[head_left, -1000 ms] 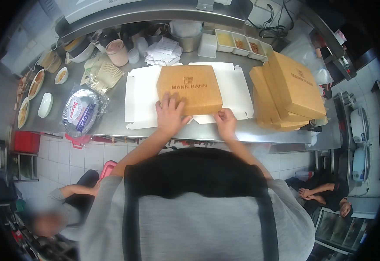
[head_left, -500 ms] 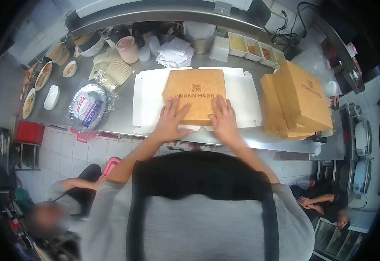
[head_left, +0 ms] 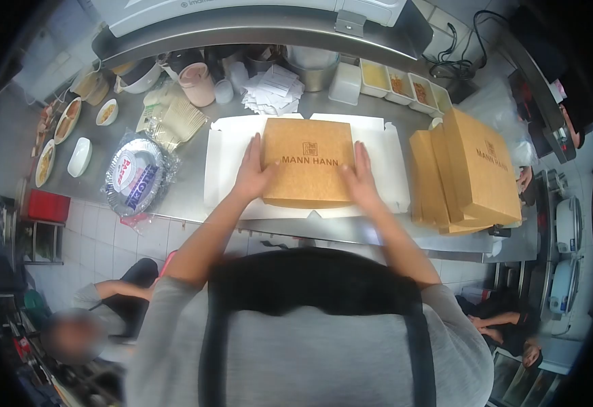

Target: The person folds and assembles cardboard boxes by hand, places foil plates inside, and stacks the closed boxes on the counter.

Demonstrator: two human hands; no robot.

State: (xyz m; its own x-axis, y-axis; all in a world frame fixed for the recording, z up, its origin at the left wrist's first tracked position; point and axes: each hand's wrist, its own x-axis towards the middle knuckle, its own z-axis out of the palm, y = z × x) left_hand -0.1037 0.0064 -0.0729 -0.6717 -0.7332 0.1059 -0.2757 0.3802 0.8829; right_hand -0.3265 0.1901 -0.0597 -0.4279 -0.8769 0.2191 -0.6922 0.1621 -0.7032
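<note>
A closed brown cardboard box [head_left: 308, 183] printed "MANN HANN" lies on an unfolded white-sided carton sheet [head_left: 384, 183] on the steel counter. Along its left side is my left hand [head_left: 250, 173], fingers straight, thumb at the box edge. My right hand [head_left: 361, 175] flanks the right side in the same way, its thumb near the top edge. Between them, both hands hold the box by its sides. What lies under the fingertips is hidden.
To the right lean several brown boxes [head_left: 483, 176]. Wrapped foil trays [head_left: 133, 173] and paper slips [head_left: 272, 91] lie left and behind. Food containers [head_left: 398, 85] line the back. A person [head_left: 123, 305] sits lower left; another person [head_left: 503, 319] is lower right.
Both hands have slid from the top of the box outward to its two sides. The box now sits squarer, and the view has shifted slightly.
</note>
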